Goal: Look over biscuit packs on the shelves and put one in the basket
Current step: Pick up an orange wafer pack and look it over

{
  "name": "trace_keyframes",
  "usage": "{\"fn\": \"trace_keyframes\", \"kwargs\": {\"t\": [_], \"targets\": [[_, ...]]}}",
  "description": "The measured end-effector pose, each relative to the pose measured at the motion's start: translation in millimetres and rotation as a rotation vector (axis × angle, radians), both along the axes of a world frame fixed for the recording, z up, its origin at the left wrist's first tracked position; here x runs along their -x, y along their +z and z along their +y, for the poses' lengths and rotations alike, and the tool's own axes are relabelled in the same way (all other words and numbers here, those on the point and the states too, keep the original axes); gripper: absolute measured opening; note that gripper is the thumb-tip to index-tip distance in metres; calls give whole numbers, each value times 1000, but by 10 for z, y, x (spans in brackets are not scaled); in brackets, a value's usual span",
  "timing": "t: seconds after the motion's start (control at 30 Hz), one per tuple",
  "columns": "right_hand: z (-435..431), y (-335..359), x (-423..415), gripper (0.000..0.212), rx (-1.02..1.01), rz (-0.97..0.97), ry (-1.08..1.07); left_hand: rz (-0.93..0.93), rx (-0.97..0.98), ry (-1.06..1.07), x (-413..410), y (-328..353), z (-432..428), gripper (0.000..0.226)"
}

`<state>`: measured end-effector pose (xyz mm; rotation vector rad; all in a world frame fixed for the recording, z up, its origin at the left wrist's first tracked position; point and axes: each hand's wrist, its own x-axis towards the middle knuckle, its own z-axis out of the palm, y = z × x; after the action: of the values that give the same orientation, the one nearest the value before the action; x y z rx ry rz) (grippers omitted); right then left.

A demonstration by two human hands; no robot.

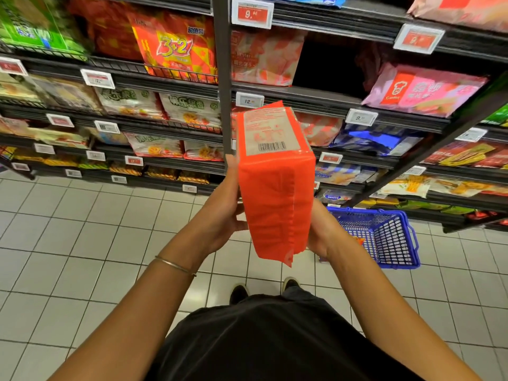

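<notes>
Orange biscuit pack [275, 193] held upright, barcode end up, above and left of the blue basket [390, 237], which sits on the floor. Left hand [222, 215] grips the pack's left side. Right hand [319, 235] clasps the right side, fingers hidden. Basket's mesh bottom shows; contents cannot be made out.

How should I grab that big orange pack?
Hold the orange pack by its long sides, low down, a hand from each side, as the left hand and right hand do. It stands tall and narrow, so one hand alone might let it tip.
</notes>
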<state>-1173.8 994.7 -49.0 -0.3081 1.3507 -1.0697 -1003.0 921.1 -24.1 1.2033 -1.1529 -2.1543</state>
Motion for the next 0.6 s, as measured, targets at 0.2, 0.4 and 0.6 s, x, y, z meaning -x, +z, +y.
{"fn": "trace_keyframes", "kwargs": {"t": [0.2,0.4,0.6], "targets": [[22,46,102,37,191,-122,-17,-43,433,-58,-14,-19,72,71],[17,162,152,70,146,-192,-20,-21,597,-127,-124,-262,-8,90],[41,155,84,57,260,-139,6,-90,571,-100,-165,-351,-110,117]]}}
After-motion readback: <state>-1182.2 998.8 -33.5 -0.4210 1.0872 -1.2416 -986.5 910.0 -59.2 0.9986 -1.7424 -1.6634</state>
